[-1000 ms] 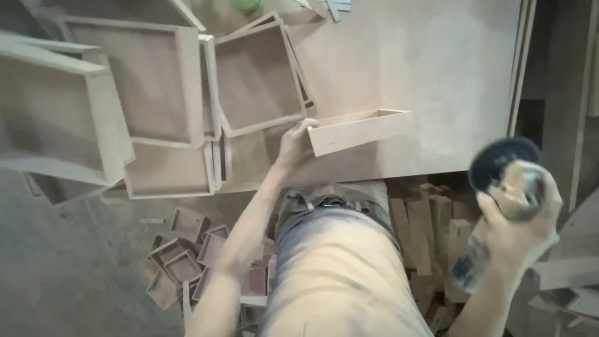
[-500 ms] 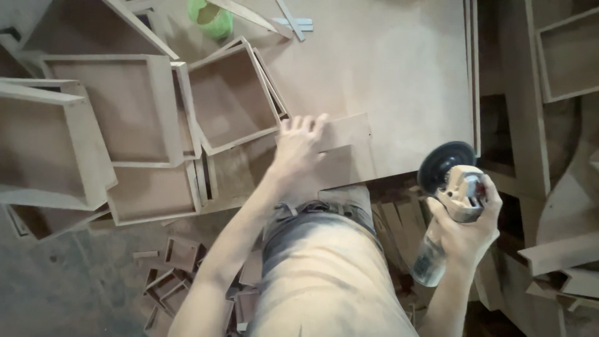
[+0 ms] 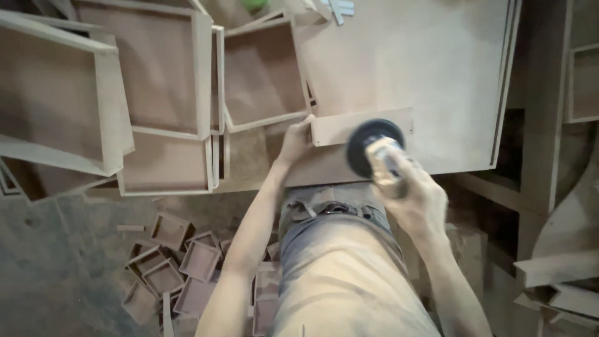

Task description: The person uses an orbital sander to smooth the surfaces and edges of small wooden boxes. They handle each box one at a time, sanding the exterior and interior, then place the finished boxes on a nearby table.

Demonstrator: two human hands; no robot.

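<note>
My left hand [image 3: 294, 142] grips the left end of a small shallow wooden box [image 3: 340, 128] that stands on its side on the workbench [image 3: 424, 62]. My right hand [image 3: 415, 193] holds a hand-held disc sander [image 3: 374, 150], its round black pad right against the box's near face. The pad hides the middle of the box. Both forearms reach out over my dusty trousers.
Several larger open wooden boxes [image 3: 156, 68] are stacked across the left of the bench. Many small boxes [image 3: 187, 262] lie in a heap on the floor at lower left. Wooden boards and shelving [image 3: 561, 187] stand at the right. A green object [image 3: 254, 4] sits at the bench's far edge.
My right hand has swung the sander from the right side in to the box. My left hand has shifted from lying flat on the box to gripping its left end.
</note>
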